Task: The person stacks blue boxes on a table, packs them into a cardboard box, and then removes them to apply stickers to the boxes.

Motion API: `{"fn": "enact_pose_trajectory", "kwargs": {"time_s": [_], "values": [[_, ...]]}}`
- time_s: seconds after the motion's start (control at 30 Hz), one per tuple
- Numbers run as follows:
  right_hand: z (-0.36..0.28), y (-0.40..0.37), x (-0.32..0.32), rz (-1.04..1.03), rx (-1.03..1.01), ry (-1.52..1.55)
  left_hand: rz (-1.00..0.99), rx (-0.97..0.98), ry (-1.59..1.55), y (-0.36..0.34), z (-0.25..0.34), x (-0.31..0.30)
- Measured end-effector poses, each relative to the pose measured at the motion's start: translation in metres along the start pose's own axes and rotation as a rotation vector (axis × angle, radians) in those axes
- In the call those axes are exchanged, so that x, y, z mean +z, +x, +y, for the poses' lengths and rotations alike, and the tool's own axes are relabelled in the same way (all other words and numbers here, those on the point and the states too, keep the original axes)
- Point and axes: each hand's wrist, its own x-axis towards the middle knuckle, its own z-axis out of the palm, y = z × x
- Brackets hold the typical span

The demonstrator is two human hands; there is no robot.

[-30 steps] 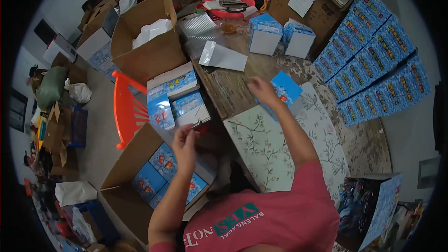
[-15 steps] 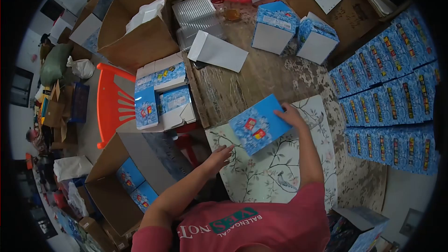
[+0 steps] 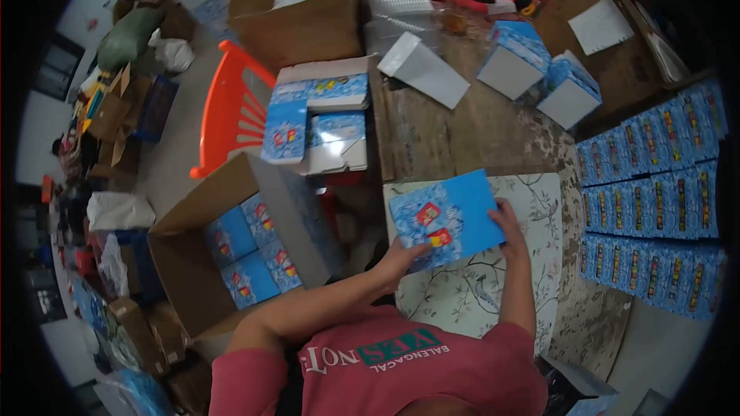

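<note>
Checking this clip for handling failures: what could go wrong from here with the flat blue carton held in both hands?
1. The left hand and right hand grip the flat blue carton only at its edges; it could buckle or slip.
2. It hangs near the table edge; a slip might drop it to the floor by the open cardboard box.

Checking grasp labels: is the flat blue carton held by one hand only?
No: the left hand grips the flat blue carton at its lower edge and the right hand holds its right edge.
</note>
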Motion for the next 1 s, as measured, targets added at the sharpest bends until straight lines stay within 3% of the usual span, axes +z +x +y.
{"fn": "enact_pose_trajectory", "kwargs": {"time_s": [0.1,0.2,0.27,0.33,0.37,0.43,0.5,0.57,0.67,0.73,0.8,0.87,1.0], "values": [[-0.063,-0.026,0.034,-0.051,-0.100,0.020,-0.017,0.154,-0.061,-0.046,0.005,0.001],[-0.107,-0.060,0.089,-0.067,-0.225,-0.215,-0.057,0.327,-0.077,-0.097,0.021,-0.019],[-0.128,-0.087,0.145,-0.083,-0.276,-0.311,-0.041,0.408,-0.099,-0.135,0.028,-0.048],[-0.137,-0.108,0.202,-0.205,-0.458,-0.395,-0.060,0.555,-0.123,-0.176,0.028,-0.085],[-0.134,-0.117,0.231,-0.243,-0.451,-0.390,0.026,0.452,-0.045,-0.216,0.042,-0.103],[-0.131,-0.134,0.291,-0.269,-0.551,-0.282,0.119,0.522,-0.022,-0.262,0.045,-0.150],[-0.118,-0.143,0.350,-0.360,-0.554,-0.330,0.211,0.618,-0.028,-0.301,0.039,-0.193],[-0.096,-0.142,0.406,-0.457,-0.497,-0.345,0.287,0.577,-0.050,-0.326,0.032,-0.249],[-0.029,-0.117,0.483,-0.526,-0.308,-0.232,0.461,0.495,-0.033,-0.349,0.028,-0.324],[0.027,-0.089,0.520,-0.556,-0.295,-0.272,0.539,0.482,0.011,-0.346,0.021,-0.377],[0.071,-0.069,0.547,-0.543,-0.138,-0.563,0.542,0.526,0.027,-0.343,0.009,-0.410],[0.115,-0.037,0.554,-0.566,-0.058,-0.844,1.005,0.621,0.489,-0.319,-0.015,-0.443],[0.137,-0.028,0.549,-0.642,-0.179,-1.044,1.096,0.841,0.846,-0.347,-0.037,-0.434]]}}
